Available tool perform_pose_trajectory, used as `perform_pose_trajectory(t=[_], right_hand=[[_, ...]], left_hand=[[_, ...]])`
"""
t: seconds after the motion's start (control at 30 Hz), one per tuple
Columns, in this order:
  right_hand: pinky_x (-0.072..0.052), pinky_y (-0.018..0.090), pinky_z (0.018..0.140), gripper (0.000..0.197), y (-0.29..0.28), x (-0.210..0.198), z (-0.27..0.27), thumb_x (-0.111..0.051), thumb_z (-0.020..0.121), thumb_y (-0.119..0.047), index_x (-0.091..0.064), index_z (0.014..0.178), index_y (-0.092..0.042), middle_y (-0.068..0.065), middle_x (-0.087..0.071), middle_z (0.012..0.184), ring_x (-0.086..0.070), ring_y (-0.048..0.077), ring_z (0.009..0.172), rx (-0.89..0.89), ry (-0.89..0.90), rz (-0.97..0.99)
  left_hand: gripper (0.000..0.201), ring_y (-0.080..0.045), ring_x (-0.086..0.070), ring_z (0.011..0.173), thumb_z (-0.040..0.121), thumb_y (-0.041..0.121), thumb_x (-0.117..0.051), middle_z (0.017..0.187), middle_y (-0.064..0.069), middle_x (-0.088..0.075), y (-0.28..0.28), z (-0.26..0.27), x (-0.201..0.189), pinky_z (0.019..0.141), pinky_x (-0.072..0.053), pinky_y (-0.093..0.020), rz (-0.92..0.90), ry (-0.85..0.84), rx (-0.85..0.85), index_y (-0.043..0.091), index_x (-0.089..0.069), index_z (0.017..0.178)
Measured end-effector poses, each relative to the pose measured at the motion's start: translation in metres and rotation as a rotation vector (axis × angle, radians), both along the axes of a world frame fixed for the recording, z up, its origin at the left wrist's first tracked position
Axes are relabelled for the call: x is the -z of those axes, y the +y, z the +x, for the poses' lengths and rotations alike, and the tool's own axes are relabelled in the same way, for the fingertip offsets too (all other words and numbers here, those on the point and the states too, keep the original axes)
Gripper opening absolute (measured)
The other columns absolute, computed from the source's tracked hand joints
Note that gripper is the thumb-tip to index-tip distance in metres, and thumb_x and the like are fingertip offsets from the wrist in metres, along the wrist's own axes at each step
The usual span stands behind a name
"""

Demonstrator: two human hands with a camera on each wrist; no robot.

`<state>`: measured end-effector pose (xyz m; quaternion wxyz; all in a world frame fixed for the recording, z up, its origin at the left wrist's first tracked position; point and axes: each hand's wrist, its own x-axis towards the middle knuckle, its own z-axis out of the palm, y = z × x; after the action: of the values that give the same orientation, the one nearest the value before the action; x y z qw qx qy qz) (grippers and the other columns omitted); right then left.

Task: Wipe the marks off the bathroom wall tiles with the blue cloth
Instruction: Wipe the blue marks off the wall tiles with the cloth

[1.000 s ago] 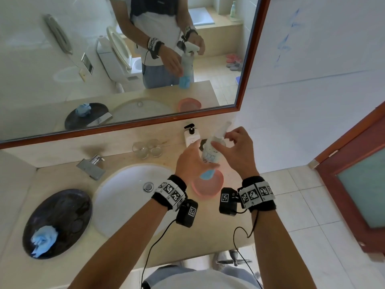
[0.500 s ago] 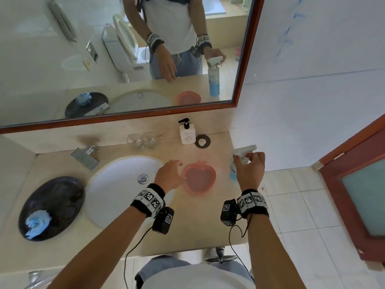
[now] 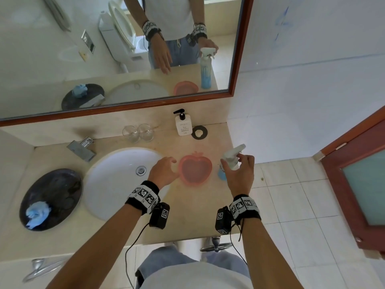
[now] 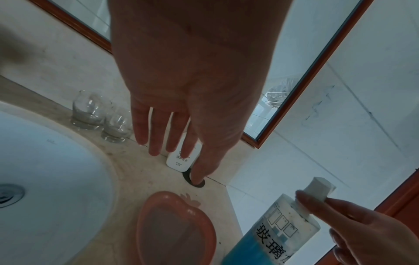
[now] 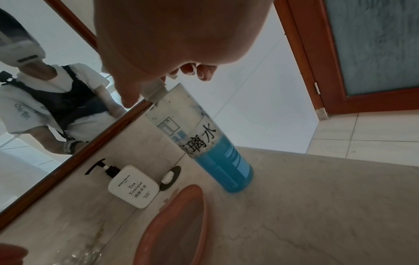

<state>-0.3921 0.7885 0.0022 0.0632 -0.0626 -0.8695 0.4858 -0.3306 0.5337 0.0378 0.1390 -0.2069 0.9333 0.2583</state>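
The crumpled blue cloth [image 3: 37, 213] lies in a black oval dish [image 3: 62, 184] at the far left of the counter, well away from both hands. Blue scribble marks [image 3: 281, 24] show on the white wall tiles right of the mirror. My left hand [image 3: 164, 172] [image 4: 192, 71] hovers empty, fingers straight, between the sink and a pink dish. My right hand [image 3: 239, 170] [image 5: 170, 35] curls its fingers over the white head of a spray bottle [image 3: 229, 157] [image 4: 272, 233] [image 5: 204, 143]. The bottle holds blue liquid and stands upright near the counter's right edge.
A pink apple-shaped dish [image 3: 208, 163] sits between my hands. A white soap dispenser [image 3: 183, 126], a black ring [image 3: 199, 132] and two glasses [image 3: 137, 132] line the back. The sink [image 3: 116, 180] and faucet [image 3: 82, 149] are left of centre. A wooden door [image 3: 354, 184] stands at right.
A second ago both hands held the spray bottle above the pink dish. My left hand let go and dropped beside the dish; my right hand set the bottle on the counter's right edge.
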Motion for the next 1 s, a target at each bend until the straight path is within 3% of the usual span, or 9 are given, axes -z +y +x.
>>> perform_pose_trajectory(t=[0.1, 0.2, 0.33, 0.43, 0.5, 0.6, 0.73, 0.87, 1.0], right_hand=[[-0.057, 0.048, 0.083, 0.067, 0.009, -0.004, 0.006, -0.075, 0.083, -0.065, -0.055, 0.127, -0.019, -0.009, -0.053, 0.118, -0.058, 0.015, 0.096, 0.064, 0.089, -0.013], [-0.055, 0.053, 0.080, 0.054, 0.014, -0.020, -0.002, -0.067, 0.094, -0.055, -0.055, 0.128, -0.016, -0.001, -0.057, 0.117, -0.059, 0.022, 0.093, 0.167, 0.246, -0.045], [-0.054, 0.049, 0.081, 0.039, -0.022, -0.072, -0.018, -0.068, 0.098, -0.043, -0.060, 0.122, -0.013, -0.001, -0.059, 0.114, -0.056, 0.016, 0.087, 0.146, 0.411, -0.139], [-0.052, 0.031, 0.079, 0.036, -0.084, -0.119, -0.010, -0.069, 0.098, -0.038, -0.061, 0.121, -0.013, -0.003, -0.062, 0.110, -0.058, 0.014, 0.086, -0.074, 0.468, -0.250], [-0.050, 0.025, 0.075, 0.034, -0.132, -0.139, 0.005, -0.072, 0.096, -0.040, -0.061, 0.119, -0.017, -0.007, -0.064, 0.107, -0.061, 0.012, 0.085, -0.304, 0.404, -0.284], [-0.053, 0.029, 0.082, 0.034, -0.203, -0.148, 0.035, -0.071, 0.092, -0.050, -0.059, 0.117, -0.030, -0.016, -0.063, 0.110, -0.062, 0.006, 0.094, -0.750, 0.170, -0.163], [-0.044, 0.038, 0.108, 0.058, -0.286, -0.129, 0.096, -0.069, 0.092, -0.056, -0.050, 0.141, -0.032, -0.008, -0.053, 0.142, -0.053, 0.014, 0.128, -1.206, -0.008, 0.171], [-0.031, 0.031, 0.114, 0.076, -0.367, -0.097, 0.155, -0.069, 0.091, -0.058, -0.036, 0.155, -0.031, -0.004, -0.041, 0.157, -0.039, 0.017, 0.144, -1.353, -0.102, 0.219], [-0.032, 0.033, 0.116, 0.082, -0.444, -0.071, 0.196, -0.075, 0.088, -0.054, -0.037, 0.155, -0.025, 0.001, -0.041, 0.156, -0.040, 0.021, 0.142, -1.259, -0.144, 0.161]], left_hand=[[0.051, -0.024, -0.058, 0.128, 0.090, 0.023, -0.078, 0.145, -0.004, -0.059, 0.001, 0.002, -0.001, 0.107, -0.048, -0.041, 0.021, 0.065, -0.018, 0.015, -0.062, 0.137], [0.043, -0.021, -0.062, 0.119, 0.090, 0.018, -0.077, 0.138, -0.001, -0.064, 0.000, 0.006, -0.007, 0.099, -0.049, -0.033, 0.035, 0.189, -0.053, 0.015, -0.066, 0.131], [0.037, -0.016, -0.063, 0.112, 0.091, 0.016, -0.076, 0.132, 0.001, -0.067, -0.013, 0.025, -0.018, 0.096, -0.049, -0.030, 0.075, 0.317, -0.119, 0.016, -0.068, 0.127], [0.034, -0.014, -0.064, 0.110, 0.091, 0.017, -0.073, 0.128, 0.004, -0.068, -0.041, 0.050, -0.026, 0.097, -0.052, -0.034, 0.067, 0.374, -0.208, 0.018, -0.068, 0.125], [0.031, -0.013, -0.063, 0.106, 0.092, 0.017, -0.073, 0.125, 0.005, -0.069, -0.068, 0.076, -0.030, 0.092, -0.050, -0.028, 0.047, 0.415, -0.288, 0.018, -0.069, 0.123], [0.030, -0.016, -0.066, 0.103, 0.091, 0.014, -0.074, 0.127, 0.004, -0.069, -0.120, 0.127, -0.027, 0.091, -0.050, -0.028, 0.009, 0.454, -0.417, 0.018, -0.071, 0.121], [0.032, -0.019, -0.068, 0.099, 0.088, 0.007, -0.073, 0.120, -0.004, -0.073, -0.201, 0.206, -0.009, 0.091, -0.051, -0.029, -0.035, 0.406, -0.625, 0.011, -0.073, 0.120], [0.036, -0.031, -0.069, 0.111, 0.088, 0.006, -0.071, 0.121, -0.010, -0.074, -0.281, 0.280, 0.016, 0.096, -0.055, -0.040, -0.061, 0.299, -0.774, 0.010, -0.072, 0.124], [0.040, -0.037, -0.066, 0.114, 0.082, 0.008, -0.073, 0.121, -0.014, -0.072, -0.355, 0.327, 0.041, 0.095, -0.051, -0.042, -0.117, 0.185, -0.788, 0.011, -0.072, 0.122]])
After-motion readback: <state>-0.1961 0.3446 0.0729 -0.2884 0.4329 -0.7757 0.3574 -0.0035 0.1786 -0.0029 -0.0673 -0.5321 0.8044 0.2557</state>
